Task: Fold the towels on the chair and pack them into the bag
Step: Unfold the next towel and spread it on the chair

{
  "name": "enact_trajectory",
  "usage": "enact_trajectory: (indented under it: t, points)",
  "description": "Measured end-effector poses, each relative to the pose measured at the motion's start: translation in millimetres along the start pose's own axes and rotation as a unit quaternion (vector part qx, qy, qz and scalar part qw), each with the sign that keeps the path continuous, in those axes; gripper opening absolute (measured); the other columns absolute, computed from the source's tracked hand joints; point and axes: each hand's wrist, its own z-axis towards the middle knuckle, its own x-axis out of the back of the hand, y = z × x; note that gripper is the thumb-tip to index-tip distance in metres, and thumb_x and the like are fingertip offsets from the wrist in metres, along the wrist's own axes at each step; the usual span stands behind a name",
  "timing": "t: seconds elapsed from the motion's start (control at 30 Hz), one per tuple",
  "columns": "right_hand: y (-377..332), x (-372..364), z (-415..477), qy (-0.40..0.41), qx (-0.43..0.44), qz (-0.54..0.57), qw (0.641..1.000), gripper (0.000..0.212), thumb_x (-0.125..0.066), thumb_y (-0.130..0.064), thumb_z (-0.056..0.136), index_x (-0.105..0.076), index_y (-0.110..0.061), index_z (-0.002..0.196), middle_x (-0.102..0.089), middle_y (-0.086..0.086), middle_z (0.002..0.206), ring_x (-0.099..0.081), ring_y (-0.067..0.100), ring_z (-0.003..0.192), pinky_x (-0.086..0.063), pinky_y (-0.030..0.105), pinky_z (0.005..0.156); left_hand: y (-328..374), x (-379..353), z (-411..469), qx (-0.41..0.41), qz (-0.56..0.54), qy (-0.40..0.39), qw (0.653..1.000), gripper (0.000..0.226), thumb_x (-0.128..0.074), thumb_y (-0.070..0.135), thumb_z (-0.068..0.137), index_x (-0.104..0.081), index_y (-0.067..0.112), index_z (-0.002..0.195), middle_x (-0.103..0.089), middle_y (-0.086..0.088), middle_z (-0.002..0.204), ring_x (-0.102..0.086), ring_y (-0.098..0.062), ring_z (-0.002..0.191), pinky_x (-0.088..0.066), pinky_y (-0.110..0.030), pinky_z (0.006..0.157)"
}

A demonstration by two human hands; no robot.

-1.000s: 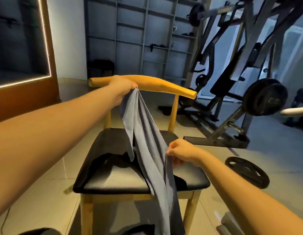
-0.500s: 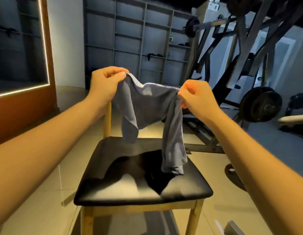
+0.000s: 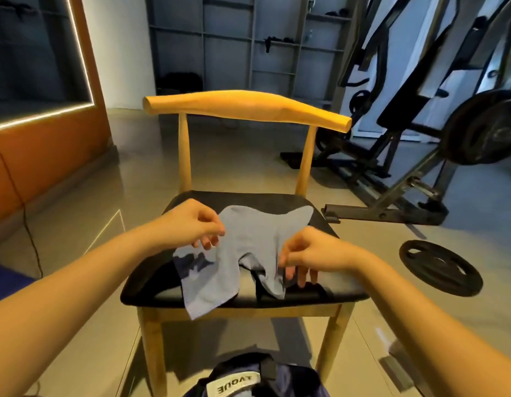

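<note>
Towel [image 3: 248, 245] lies rumpled on the chair [image 3: 277, 200] seat, left hand [image 3: 191, 224] and right hand [image 3: 303, 250] each pinching an edge, one corner hanging over the front, so an uneven tug could drag it floorward.

Grey towel [image 3: 248, 242] on black chair seat [image 3: 151, 279]

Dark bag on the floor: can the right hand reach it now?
Probably: nothing lies between the right hand and the dark blue white-labelled bag, though its grip holds the pale grey cloth towel.
</note>
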Motion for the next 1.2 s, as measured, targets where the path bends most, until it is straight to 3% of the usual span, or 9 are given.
enact_trajectory:
  t: [0.13, 0.3, 0.47, 0.63, 0.77, 0.9, 1.0, 1.1, 1.2]
  points:
    - [50.7, 31.4, 28.0, 0.318, -0.092, 0.047, 0.942, 0.017, -0.059, -0.007, 0.091, -0.07, -0.001, 0.08, -0.07, 0.019, 0.069, -0.062, 0.022, 0.055, -0.054, 0.035, 0.055, -30.0, 2.1, 31.1, 0.122, 0.099, 0.168, 0.973, 0.013, -0.072, 0.032, 0.093, -0.073, 0.025, 0.082, -0.074, 0.003, 0.09, -0.067, -0.017, 0.083, -0.056, -0.035, 0.079]
    - [73.2, 26.8, 53.9, 0.27, -0.193, 0.11, 0.937, 0.03, -0.065, -0.029, 0.097, -0.068, -0.002, 0.087, -0.066, 0.016, 0.075, -0.061, 0.023, 0.062, -0.047, 0.029, 0.052, -42.8, -12.3, 40.6, 0.233, 0.11, 0.103, 0.961, 0.029, -0.078, 0.038, 0.085, -0.078, 0.009, 0.088, -0.075, -0.008, 0.091, -0.066, -0.02, 0.082, -0.054, -0.037, 0.076]
    - [61.4, 17.4, 61.7, 0.223, -0.176, 0.101, 0.954, 0.017, -0.073, -0.015, 0.09, -0.067, -0.005, 0.078, -0.057, 0.012, 0.065, -0.05, 0.019, 0.057, -0.039, 0.026, 0.047, -38.9, -16.8, 44.0, 0.252, 0.054, 0.065, 0.964, 0.016, -0.084, 0.015, 0.078, -0.078, 0.001, 0.082, -0.075, -0.018, 0.088, -0.064, -0.025, 0.074, -0.053, -0.033, 0.07]
    - [61.1, 44.2, 47.2, 0.357, -0.126, 0.175, 0.909, 0.016, -0.069, -0.01, 0.092, -0.064, -0.002, 0.079, -0.061, 0.01, 0.068, -0.059, 0.028, 0.066, -0.05, 0.033, 0.055, -23.7, -11.2, 52.7, 0.204, -0.044, 0.241, 0.948, 0.019, -0.075, 0.017, 0.088, -0.071, -0.001, 0.089, -0.068, -0.016, 0.081, -0.061, -0.03, 0.076, -0.045, -0.032, 0.061]
    - [40.0, 51.8, 16.5, 0.532, 0.02, -0.001, 0.847, 0.006, -0.062, -0.015, 0.095, -0.061, -0.012, 0.089, -0.058, -0.003, 0.078, -0.056, 0.023, 0.075, -0.042, 0.036, 0.064, 8.4, -7.3, 46.0, 0.086, 0.003, 0.399, 0.913, 0.014, -0.064, 0.023, 0.097, -0.063, 0.013, 0.088, -0.06, -0.003, 0.078, -0.06, -0.026, 0.078, -0.04, -0.029, 0.059]
    - [27.9, 20.2, -15.7, 0.437, 0.088, -0.165, 0.88, 0.013, -0.061, -0.023, 0.093, -0.052, -0.026, 0.084, -0.05, -0.01, 0.075, -0.047, 0.009, 0.067, -0.037, 0.024, 0.057, 30.8, -41.5, 24.7, -0.041, 0.067, 0.378, 0.923, 0.013, -0.069, 0.021, 0.091, -0.06, 0.02, 0.083, -0.061, -0.001, 0.089, -0.057, -0.022, 0.079, -0.043, -0.032, 0.067]
    - [40.7, 1.4, -29.1, 0.255, 0.026, -0.279, 0.926, 0.01, -0.062, -0.031, 0.089, -0.054, -0.028, 0.084, -0.058, -0.007, 0.077, -0.057, 0.017, 0.072, -0.045, 0.023, 0.059, 23.5, -75.7, 10.4, -0.064, 0.137, 0.196, 0.969, 0.021, -0.079, 0.034, 0.082, -0.061, 0.028, 0.074, -0.059, 0.009, 0.1, -0.061, -0.015, 0.089, -0.052, -0.039, 0.079]
    - [50.0, 4.9, -39.2, 0.11, -0.015, -0.22, 0.969, 0.019, -0.068, -0.042, 0.091, -0.063, -0.026, 0.081, -0.064, -0.002, 0.073, -0.061, 0.015, 0.07, -0.05, 0.028, 0.06, 19.1, -85.4, 1.1, -0.065, 0.14, 0.134, 0.979, 0.023, -0.078, 0.049, 0.083, -0.069, 0.029, 0.074, -0.065, 0.013, 0.097, -0.062, -0.007, 0.088, -0.055, -0.036, 0.081]
    - [56.8, 17.6, -41.4, 0.152, -0.006, -0.105, 0.983, 0.033, -0.066, -0.042, 0.093, -0.067, -0.017, 0.071, -0.065, 0.009, 0.068, -0.062, 0.023, 0.064, -0.055, 0.04, 0.062, 16.8, -72.1, 1.8, -0.048, 0.121, 0.227, 0.965, 0.009, -0.074, 0.035, 0.089, -0.07, 0.028, 0.086, -0.066, 0.01, 0.09, -0.062, -0.009, 0.083, -0.055, -0.037, 0.079]
